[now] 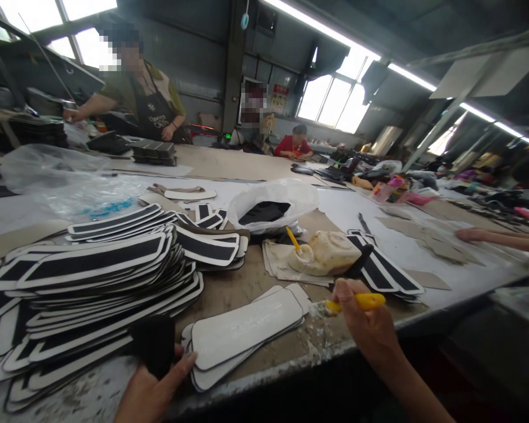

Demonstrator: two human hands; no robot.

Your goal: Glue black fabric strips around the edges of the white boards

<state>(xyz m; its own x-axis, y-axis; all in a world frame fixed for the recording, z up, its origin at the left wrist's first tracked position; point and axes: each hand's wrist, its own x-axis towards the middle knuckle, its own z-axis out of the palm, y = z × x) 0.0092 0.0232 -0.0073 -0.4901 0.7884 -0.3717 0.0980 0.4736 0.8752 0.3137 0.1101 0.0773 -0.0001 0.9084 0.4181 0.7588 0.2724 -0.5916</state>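
My right hand is closed round the yellow handle of a glue brush. The brush's whitish bristles point left, close to the right end of a fanned stack of white curved panels. A wet sheen shows on the top panel. My left hand is closed on a dark fabric piece, its thumb tip against the panels' left end; its other fingers are mostly hidden. Beyond the brush lies a cut-open, cream plastic jug, with a second yellow-handled brush standing in its opening.
Piled black panels with white borders fill the left side. More bordered panels lie at right. A plastic bag holds black pieces. Dried glue crusts the table edge. A co-worker's hand reaches in at right; another person stands behind.
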